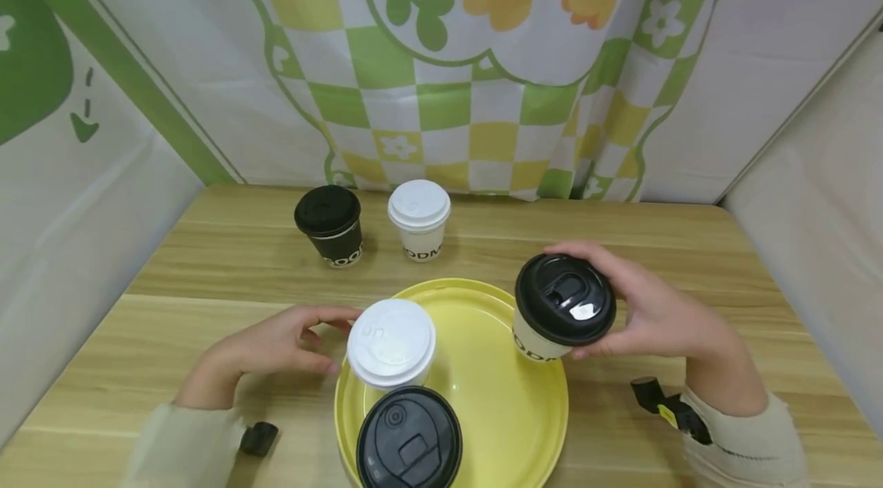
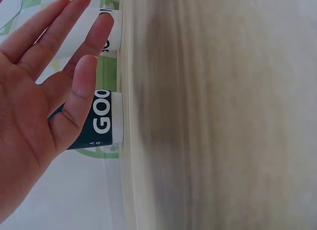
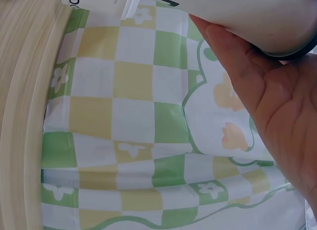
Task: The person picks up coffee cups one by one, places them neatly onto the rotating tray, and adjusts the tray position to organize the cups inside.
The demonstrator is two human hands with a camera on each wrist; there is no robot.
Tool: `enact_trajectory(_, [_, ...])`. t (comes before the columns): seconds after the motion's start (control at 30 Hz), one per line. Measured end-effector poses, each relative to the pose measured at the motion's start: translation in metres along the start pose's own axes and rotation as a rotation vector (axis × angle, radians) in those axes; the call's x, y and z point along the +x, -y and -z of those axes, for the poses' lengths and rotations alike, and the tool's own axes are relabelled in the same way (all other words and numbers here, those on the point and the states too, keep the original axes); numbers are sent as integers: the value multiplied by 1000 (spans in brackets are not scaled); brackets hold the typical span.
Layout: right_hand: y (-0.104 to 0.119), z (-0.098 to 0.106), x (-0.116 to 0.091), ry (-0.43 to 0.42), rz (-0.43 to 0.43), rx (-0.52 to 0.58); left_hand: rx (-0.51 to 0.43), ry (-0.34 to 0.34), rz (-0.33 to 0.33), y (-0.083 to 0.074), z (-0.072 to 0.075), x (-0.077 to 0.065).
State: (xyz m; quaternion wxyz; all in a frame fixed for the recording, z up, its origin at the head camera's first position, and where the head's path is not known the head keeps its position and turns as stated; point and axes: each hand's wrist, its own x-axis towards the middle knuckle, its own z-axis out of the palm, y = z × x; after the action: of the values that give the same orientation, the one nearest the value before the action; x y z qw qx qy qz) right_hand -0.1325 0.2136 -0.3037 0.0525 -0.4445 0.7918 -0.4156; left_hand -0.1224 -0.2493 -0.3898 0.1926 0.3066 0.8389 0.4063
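My right hand [image 1: 655,313] grips a white paper cup with a glossy black lid [image 1: 566,296] over the right part of a round yellow tray [image 1: 497,404]. In the right wrist view, fingers and thumb wrap this cup's white side [image 3: 262,17]. Beside a white-lidded cup [image 1: 391,342] on the tray's left side is my left hand [image 1: 279,346], its fingers loosely spread; whether they touch the cup I cannot tell. Nothing lies in its palm in the left wrist view. Nearer me on the tray stands another black-lidded cup [image 1: 410,442], its body hidden beneath the lid.
Behind the tray, a black cup with a black lid [image 1: 331,226] and a white cup with a white lid [image 1: 419,220] stand on the wooden table [image 1: 228,281]. A checked floral curtain [image 1: 441,105] hangs along the table's back edge, with pale fabric walls at both sides.
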Motion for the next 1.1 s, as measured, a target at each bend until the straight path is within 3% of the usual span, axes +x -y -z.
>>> enact_trajectory(0.33, [4,-5,5,23,150,82,-4,16,11,1,3,9])
enact_trajectory(1.1, [16,-25,8,105,244,-4,-43,40,42,2,4,17])
